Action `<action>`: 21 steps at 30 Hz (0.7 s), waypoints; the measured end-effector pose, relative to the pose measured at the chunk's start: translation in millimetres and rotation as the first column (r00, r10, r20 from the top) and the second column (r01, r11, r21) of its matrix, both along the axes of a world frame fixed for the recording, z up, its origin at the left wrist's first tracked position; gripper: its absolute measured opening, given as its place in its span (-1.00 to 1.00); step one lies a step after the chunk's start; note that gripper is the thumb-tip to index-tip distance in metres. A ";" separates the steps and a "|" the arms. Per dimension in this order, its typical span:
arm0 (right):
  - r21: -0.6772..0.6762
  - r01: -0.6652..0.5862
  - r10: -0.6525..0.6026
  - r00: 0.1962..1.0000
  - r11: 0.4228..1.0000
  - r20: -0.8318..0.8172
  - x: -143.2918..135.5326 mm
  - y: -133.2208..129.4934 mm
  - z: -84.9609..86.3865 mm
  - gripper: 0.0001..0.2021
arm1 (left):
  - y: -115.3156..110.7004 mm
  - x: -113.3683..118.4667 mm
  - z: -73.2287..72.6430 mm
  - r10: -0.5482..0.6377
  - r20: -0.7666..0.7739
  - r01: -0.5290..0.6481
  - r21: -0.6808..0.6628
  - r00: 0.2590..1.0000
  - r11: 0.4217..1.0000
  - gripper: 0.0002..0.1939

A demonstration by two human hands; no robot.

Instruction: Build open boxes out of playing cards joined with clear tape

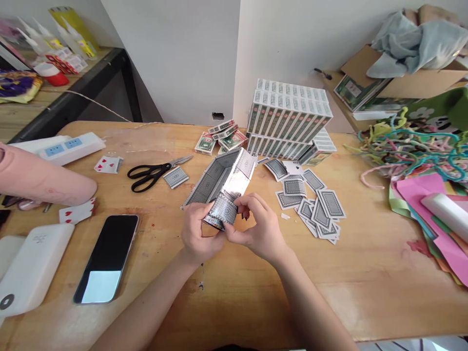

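A trough-like structure made of joined playing cards (234,183), with grey patterned backs, is held tilted over the middle of the table. My left hand (199,234) grips its near end from the left, thumb on the edge. From the right, my right hand (258,226) pinches the same near end with thumb and fingers. Loose playing cards (310,204) lie scattered to the right of my hands. Black-handled scissors (151,173) rest on the left, beside a small square piece of card (176,177).
Stacked card boxes (288,117) stand at the back, with several loose card boxes (223,139) beside them. A phone (107,258), power bank (34,268), pink bottle (47,178) and power strip (73,145) occupy the left. Coloured paper (427,204) and pipe cleaners (409,141) lie right.
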State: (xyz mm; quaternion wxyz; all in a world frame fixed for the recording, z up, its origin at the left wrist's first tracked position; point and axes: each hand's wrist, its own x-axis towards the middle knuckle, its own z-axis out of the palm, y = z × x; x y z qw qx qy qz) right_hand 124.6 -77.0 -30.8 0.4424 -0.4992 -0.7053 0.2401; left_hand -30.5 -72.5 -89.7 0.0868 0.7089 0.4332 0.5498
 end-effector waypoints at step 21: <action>-0.078 -0.072 0.061 0.989 0.994 -0.131 -0.6 -1.2 13.9 -0.79 | 0.1 1.3 0.9 -0.050 -0.005 0.050 0.030 0.999 0.998 -0.40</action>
